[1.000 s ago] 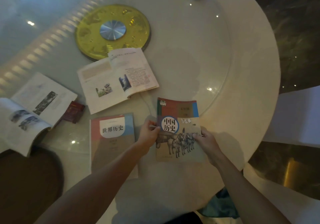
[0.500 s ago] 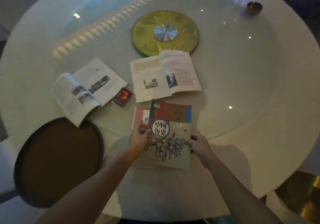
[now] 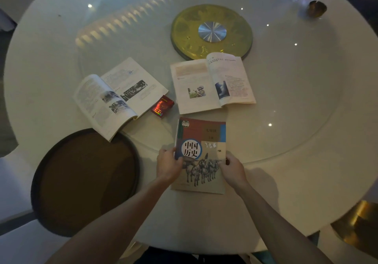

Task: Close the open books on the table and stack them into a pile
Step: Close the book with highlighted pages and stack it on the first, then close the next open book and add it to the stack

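Observation:
A closed history book (image 3: 202,141) with horses on its cover lies near the table's front edge, covering a second closed book that is hidden beneath it. My left hand (image 3: 168,165) grips its left edge and my right hand (image 3: 233,169) grips its right edge. Two books lie open further back: one with black-and-white photos (image 3: 120,94) at the left, tilted, and one with colour pictures (image 3: 212,81) in the middle.
A small red box (image 3: 162,106) sits between the open books. A gold turntable disc (image 3: 211,31) is at the table's centre. A round brown stool seat (image 3: 86,180) is at the front left. A small dark dish (image 3: 317,8) stands far right.
Both hands carried the horse-cover book leftward onto the other closed book, which is now fully covered. The view has shifted to show more of the table's left side.

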Action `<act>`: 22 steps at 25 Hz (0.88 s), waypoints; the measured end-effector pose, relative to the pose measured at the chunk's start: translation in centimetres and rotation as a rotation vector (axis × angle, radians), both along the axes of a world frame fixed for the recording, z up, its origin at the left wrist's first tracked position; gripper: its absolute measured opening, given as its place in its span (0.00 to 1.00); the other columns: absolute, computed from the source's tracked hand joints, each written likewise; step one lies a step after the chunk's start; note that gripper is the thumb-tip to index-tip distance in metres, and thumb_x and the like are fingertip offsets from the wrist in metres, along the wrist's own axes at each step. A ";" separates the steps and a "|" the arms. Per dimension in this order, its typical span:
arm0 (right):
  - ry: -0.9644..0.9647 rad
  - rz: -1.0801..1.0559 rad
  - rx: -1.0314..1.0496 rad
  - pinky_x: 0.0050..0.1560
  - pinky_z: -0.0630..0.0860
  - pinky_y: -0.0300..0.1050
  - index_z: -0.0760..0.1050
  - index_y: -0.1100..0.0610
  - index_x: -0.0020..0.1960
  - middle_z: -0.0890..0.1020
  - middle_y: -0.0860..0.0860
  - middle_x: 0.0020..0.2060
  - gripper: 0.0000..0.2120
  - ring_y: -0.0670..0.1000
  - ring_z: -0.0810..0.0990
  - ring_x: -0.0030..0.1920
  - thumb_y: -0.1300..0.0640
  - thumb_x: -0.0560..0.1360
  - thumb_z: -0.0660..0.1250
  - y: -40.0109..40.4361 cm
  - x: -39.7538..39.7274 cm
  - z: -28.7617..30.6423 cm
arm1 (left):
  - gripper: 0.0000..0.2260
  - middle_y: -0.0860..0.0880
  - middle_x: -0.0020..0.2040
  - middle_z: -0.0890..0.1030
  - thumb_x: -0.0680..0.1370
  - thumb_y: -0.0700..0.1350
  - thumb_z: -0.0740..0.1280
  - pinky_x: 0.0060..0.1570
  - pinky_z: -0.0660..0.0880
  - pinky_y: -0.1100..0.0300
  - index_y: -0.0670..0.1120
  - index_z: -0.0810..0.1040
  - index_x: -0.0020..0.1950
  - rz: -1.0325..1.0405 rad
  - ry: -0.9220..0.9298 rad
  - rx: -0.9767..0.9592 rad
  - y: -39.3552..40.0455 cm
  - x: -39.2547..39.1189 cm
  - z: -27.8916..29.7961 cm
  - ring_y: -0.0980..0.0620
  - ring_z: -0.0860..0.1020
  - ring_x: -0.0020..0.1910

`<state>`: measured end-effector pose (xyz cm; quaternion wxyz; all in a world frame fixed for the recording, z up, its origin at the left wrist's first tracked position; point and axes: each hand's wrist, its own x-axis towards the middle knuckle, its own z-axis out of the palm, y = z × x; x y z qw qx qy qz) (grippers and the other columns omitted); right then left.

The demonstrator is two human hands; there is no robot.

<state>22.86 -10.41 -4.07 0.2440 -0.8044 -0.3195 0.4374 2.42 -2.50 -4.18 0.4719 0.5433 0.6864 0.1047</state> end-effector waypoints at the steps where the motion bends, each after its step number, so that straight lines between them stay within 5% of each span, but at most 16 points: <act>1: -0.036 0.018 0.022 0.49 0.81 0.58 0.81 0.60 0.55 0.84 0.58 0.49 0.09 0.60 0.82 0.49 0.64 0.79 0.64 -0.1 -0.1 0.0 | 0.16 0.45 0.58 0.79 0.75 0.44 0.70 0.55 0.80 0.52 0.48 0.81 0.63 -0.062 0.057 0.024 -0.2 -0.3 0.1 0.47 0.79 0.56; 6: -0.089 0.060 -0.009 0.37 0.71 0.45 0.75 0.59 0.43 0.77 0.56 0.44 0.05 0.54 0.75 0.44 0.63 0.78 0.66 -0.2 -0.6 -0.4 | 0.16 0.47 0.57 0.81 0.72 0.46 0.70 0.46 0.85 0.51 0.51 0.82 0.60 -0.140 -0.022 -0.058 -0.3 -1.5 -3.1 0.53 0.83 0.48; 9: -0.134 0.104 -0.078 0.34 0.67 0.45 0.73 0.62 0.41 0.77 0.58 0.44 0.07 0.57 0.76 0.44 0.60 0.77 0.66 0.4 0.1 -1.4 | 0.17 0.46 0.60 0.78 0.73 0.46 0.71 0.43 0.84 0.58 0.48 0.81 0.62 -0.123 -0.073 -0.081 -0.1 -1.1 -0.3 0.51 0.83 0.49; 12: -0.224 0.188 -0.091 0.49 0.76 0.51 0.75 0.57 0.53 0.77 0.55 0.52 0.08 0.59 0.76 0.54 0.57 0.75 0.63 1.6 0.5 -0.6 | 0.13 0.46 0.53 0.82 0.78 0.39 0.69 0.33 0.79 0.67 0.43 0.80 0.62 -0.099 -0.111 -0.162 0.3 -0.9 2.3 0.50 0.83 0.44; 15: -0.339 0.216 -0.053 0.62 0.75 0.56 0.70 0.60 0.68 0.72 0.58 0.64 0.20 0.61 0.72 0.65 0.55 0.78 0.62 4.1 0.0 1.4 | 0.12 0.50 0.52 0.80 0.80 0.43 0.68 0.41 0.77 0.63 0.49 0.77 0.63 0.004 -0.076 -0.092 1.7 -1.7 4.2 0.54 0.80 0.45; 22: -0.256 0.440 0.102 0.61 0.76 0.51 0.73 0.61 0.71 0.77 0.60 0.64 0.22 0.59 0.76 0.65 0.54 0.79 0.65 13.6 -3.7 6.4 | 0.18 0.46 0.54 0.82 0.78 0.43 0.70 0.41 0.71 0.65 0.42 0.78 0.68 0.275 -0.070 0.056 7.4 -7.0 6.9 0.54 0.79 0.45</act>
